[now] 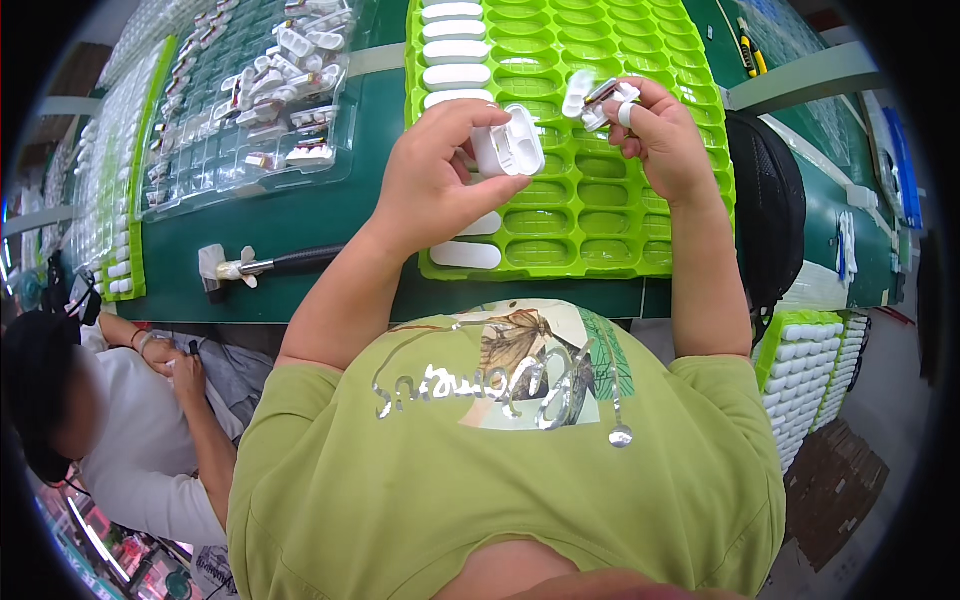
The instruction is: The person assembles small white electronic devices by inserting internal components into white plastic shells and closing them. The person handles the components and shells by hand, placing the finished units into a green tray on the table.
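My left hand [425, 165] grips a white plastic earbud-case shell [522, 145] between thumb and fingers, its open side turned to the right. My right hand [660, 140] pinches a small white case insert [598, 102] with dark and metallic bits on it; its exact make-up is too small to tell. A white band circles one finger of that hand. Both hands are held over a bright green moulded tray [560, 268] with rows of oval pockets. White oval-ended pieces [455, 52] fill much of its left column, partly hidden by my left hand.
Left of the tray, a clear blister tray [250, 180] carries a heap of small white parts. A black-handled hammer [290, 260] lies below it. Right are a black bag [765, 210] and yellow-black pliers [752, 50]. A co-worker [150, 430] sits at lower left.
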`<control>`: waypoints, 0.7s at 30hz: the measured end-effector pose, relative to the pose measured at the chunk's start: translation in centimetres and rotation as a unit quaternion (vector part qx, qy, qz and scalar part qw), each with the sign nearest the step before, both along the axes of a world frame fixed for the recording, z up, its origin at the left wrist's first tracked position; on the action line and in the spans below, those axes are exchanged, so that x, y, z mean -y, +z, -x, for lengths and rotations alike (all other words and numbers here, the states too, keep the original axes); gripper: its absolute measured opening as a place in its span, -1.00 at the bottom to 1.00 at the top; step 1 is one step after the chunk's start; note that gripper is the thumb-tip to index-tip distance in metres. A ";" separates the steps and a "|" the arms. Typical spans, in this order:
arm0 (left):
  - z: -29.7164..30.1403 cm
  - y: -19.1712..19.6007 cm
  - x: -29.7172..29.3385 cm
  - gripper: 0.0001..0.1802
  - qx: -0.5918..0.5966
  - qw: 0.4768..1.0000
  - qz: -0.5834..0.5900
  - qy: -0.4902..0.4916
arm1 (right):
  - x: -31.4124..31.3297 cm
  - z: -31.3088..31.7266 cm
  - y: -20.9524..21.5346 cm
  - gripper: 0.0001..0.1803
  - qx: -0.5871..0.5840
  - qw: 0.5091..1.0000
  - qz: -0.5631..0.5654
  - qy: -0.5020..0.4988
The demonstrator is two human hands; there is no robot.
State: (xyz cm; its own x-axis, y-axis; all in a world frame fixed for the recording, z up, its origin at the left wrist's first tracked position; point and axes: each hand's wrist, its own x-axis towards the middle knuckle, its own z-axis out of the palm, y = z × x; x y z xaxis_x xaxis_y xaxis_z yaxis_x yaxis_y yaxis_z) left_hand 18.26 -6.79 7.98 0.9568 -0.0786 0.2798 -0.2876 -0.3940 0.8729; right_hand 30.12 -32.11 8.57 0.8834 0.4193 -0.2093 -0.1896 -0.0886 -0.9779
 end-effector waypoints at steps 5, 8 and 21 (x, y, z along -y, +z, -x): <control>-0.1 0.0 -0.2 -0.35 -0.009 1.000 0.019 -0.009 | -1.0 2.0 1.8 -0.69 -0.038 0.997 -0.064 0.016; 0.2 0.9 0.0 -0.19 -0.068 0.990 0.119 -0.031 | -1.6 3.3 1.6 -0.70 0.062 0.997 -0.048 0.010; 1.0 1.4 -0.6 0.15 -0.149 0.912 0.258 -0.283 | -2.8 6.6 1.4 -0.47 0.482 0.874 0.031 0.045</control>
